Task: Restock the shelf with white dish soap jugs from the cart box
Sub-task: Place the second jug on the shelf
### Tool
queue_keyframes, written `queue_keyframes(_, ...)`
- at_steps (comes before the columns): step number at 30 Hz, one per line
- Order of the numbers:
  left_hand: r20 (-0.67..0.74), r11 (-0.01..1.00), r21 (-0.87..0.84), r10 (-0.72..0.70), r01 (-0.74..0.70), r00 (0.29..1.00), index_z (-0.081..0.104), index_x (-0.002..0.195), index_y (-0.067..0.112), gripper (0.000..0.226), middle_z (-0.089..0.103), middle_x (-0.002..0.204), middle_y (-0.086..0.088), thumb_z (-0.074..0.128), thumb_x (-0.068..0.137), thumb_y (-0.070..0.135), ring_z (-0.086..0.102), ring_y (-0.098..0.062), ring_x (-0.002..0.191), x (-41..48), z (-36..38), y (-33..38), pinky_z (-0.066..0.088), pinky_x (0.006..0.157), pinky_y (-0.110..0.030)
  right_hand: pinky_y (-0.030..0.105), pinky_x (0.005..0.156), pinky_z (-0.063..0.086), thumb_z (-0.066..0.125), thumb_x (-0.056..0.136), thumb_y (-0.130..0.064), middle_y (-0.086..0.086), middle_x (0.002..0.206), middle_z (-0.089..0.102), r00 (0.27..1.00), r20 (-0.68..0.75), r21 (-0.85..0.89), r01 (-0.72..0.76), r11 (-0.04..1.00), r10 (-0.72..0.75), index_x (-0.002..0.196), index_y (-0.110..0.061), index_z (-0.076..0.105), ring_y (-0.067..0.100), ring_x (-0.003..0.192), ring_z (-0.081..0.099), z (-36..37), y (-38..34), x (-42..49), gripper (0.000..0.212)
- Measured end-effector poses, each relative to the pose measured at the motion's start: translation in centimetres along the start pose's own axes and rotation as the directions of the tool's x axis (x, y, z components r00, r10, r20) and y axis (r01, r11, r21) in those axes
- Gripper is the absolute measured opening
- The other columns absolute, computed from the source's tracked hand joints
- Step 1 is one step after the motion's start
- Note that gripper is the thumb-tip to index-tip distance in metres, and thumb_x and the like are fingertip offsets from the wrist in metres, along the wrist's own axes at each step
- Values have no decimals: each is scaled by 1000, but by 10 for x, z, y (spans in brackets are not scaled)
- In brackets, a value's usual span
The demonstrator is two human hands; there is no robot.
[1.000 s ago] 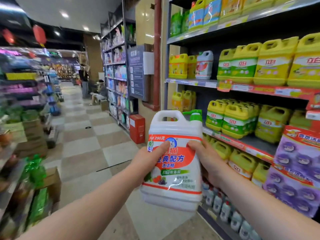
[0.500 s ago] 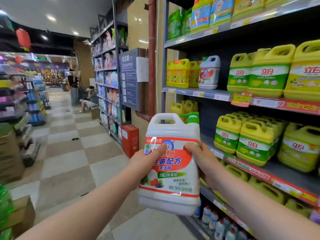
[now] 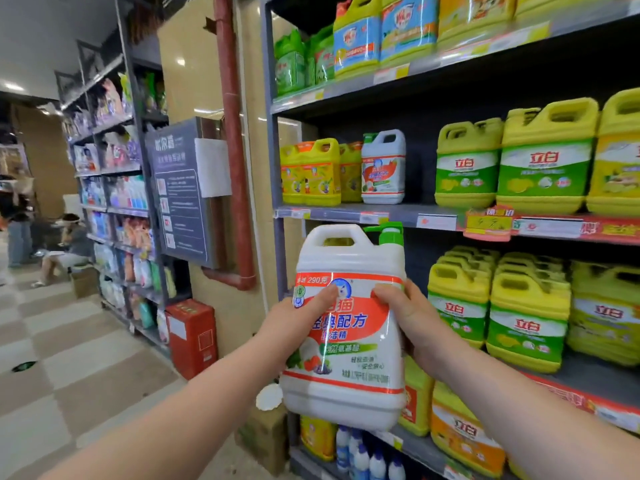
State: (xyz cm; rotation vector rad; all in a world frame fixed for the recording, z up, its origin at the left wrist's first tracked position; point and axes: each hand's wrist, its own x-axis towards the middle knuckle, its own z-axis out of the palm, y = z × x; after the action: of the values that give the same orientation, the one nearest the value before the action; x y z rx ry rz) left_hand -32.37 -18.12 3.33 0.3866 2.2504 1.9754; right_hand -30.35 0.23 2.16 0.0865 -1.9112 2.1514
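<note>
I hold a white dish soap jug point(image 3: 349, 368) with a red-orange label and a green pump upright in front of the shelving, just below the middle shelf point(image 3: 391, 216). My left hand point(image 3: 294, 323) grips its left side, thumb across the label. My right hand point(image 3: 412, 320) grips its right side. A second white jug point(image 3: 383, 168) of the same kind stands on that middle shelf, with a dark gap to its right before the yellow-green jugs point(image 3: 467, 164). The cart box is not in view.
Yellow jugs point(image 3: 311, 173) stand left of the shelved white jug. Rows of yellow-green jugs point(image 3: 526, 320) fill the shelf below. A red box point(image 3: 192, 337) and a red pipe point(image 3: 233, 140) sit by the wall. People point(image 3: 65, 247) are far down the tiled aisle.
The view has moved closer to the shelving and turned toward it. The jug has risen in both hands, up to just under the middle shelf edge.
</note>
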Motion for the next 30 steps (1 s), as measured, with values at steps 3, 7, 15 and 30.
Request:
queue_keyframes(3,26,1000,-5,23,-23,999,68,92,27,69,77,79,5,65,40,72,74,-16,74,42,-12,-1,57,73,-33,40,77,59,72,79,-31,9,106,72,997,-78,-25,23,999,-25,123,-20,52,25,88,73,6,-1,31,49)
queue_keyframes(7,86,997,-63,56,-50,995,68,98,25,66,77,85,4,66,47,67,73,-17,81,90,-14,-1,56,81,-36,43,79,59,72,78,-31,11,105,73,991,-131,-67,31,997,-39,120,-20,54,28,88,73,4,-4,69,47)
queue_keyframes(15,121,993,-47,112,-107,986,68,90,25,47,77,85,2,69,64,64,73,-18,80,195,-13,20,56,76,-33,38,76,58,71,67,-32,12,105,73,978,-146,-85,139,987,-150,123,-13,56,25,85,73,-8,-19,163,61)
queue_keyframes(30,143,921,-56,390,-386,910,64,93,24,59,76,70,6,64,56,70,72,-10,58,409,19,132,53,44,-22,41,80,59,69,65,-38,15,115,68,901,-96,-239,393,888,-424,133,-12,46,28,95,71,-67,-113,375,76)
